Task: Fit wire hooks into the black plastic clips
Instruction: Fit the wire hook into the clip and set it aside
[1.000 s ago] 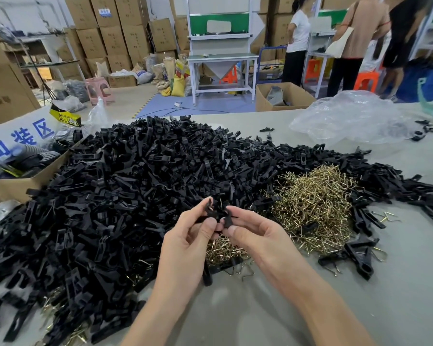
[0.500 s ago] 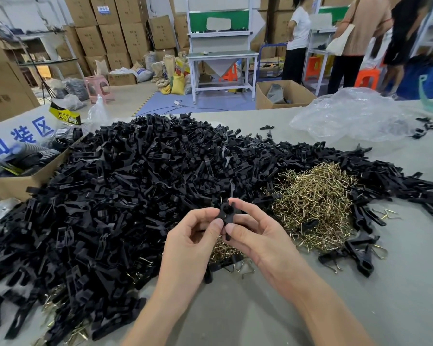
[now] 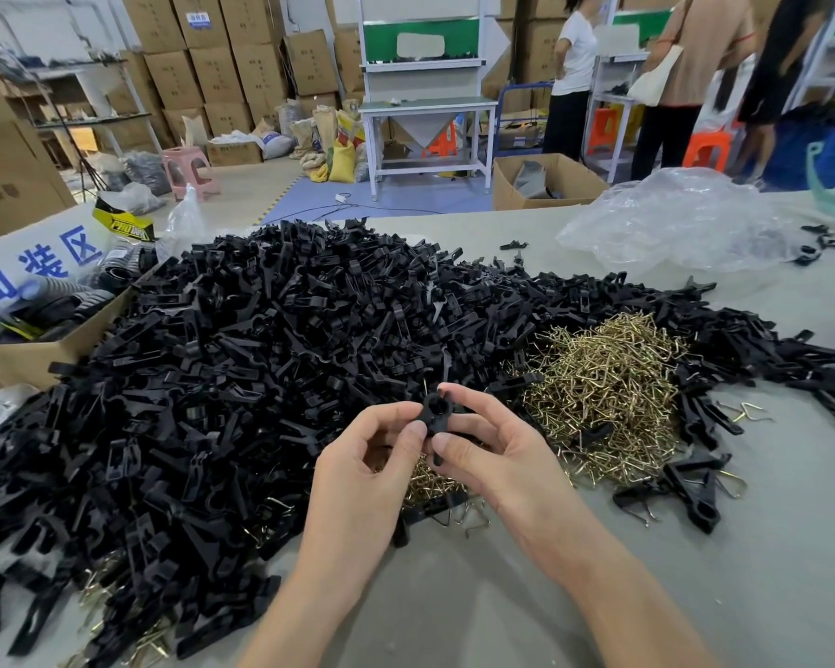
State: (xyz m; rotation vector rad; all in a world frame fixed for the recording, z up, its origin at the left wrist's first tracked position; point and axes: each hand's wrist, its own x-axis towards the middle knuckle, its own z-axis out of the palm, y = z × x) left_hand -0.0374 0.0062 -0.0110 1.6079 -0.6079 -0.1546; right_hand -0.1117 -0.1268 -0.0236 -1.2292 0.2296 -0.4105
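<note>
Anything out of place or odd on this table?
Nothing damaged. A few stray clips lie by the plastic bag, apart from the main heap; loose hooks are scattered at its near edge.

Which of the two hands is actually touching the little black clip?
Touching, both. The head view shows the left hand and right hand pinching the black clip between their fingertips, with no gap visible.
</note>
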